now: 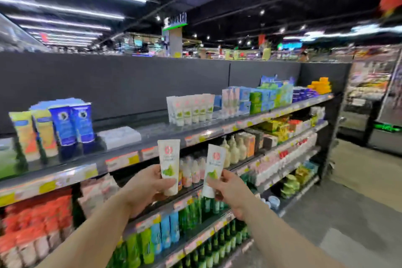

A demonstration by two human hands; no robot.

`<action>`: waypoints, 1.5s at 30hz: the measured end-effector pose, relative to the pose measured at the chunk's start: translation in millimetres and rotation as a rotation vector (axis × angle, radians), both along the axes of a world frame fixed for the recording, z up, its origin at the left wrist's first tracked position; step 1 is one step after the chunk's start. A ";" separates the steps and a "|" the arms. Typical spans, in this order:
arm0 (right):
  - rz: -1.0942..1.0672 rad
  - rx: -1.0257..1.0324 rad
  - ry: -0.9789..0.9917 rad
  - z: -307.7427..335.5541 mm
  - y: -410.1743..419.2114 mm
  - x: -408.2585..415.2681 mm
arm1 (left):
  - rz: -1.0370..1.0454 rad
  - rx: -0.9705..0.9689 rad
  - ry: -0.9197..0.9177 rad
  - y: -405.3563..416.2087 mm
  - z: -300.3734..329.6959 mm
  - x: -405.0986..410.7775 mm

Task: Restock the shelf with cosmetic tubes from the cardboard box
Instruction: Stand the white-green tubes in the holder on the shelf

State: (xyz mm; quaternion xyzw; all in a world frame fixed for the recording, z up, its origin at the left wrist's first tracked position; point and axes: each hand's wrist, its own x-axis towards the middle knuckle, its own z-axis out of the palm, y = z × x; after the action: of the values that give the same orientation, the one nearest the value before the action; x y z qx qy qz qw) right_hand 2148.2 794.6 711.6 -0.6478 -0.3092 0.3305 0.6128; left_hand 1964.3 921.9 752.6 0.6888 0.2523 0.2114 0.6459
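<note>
Both your bare forearms reach forward and up from the bottom of the view, hands raised side by side and slightly apart. Your left hand (144,187) has its fingers curled closed around a tube (169,165), thumb in front. Your right hand (230,191) pinches a second tube (212,172), tilted slightly right.

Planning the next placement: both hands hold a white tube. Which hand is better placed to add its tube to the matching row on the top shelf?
Probably the right hand: its tube sits nearer the matching white row, up and to the right. The left hand and its tube are farther left.
</note>
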 end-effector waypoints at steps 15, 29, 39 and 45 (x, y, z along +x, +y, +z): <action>-0.030 0.144 -0.269 74.8 191.5 130.3 | 0.270 0.157 -0.063 158.9 49.6 128.1; 0.361 0.090 -0.681 67.7 301.1 208.0 | 0.620 0.107 -0.092 164.9 42.2 200.2; 0.461 0.053 -0.805 59.7 309.2 217.9 | 0.706 0.176 -0.001 148.9 36.0 214.7; 0.420 -0.062 -0.882 58.4 313.6 216.8 | 0.763 0.221 0.044 150.1 38.7 224.5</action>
State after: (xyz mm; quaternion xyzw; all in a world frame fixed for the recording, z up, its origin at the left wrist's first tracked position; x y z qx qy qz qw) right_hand 2365.0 1108.2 770.0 -0.6676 -0.6534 0.1501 0.3237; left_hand 2188.8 1072.0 791.4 0.6154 0.4794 0.4474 0.4375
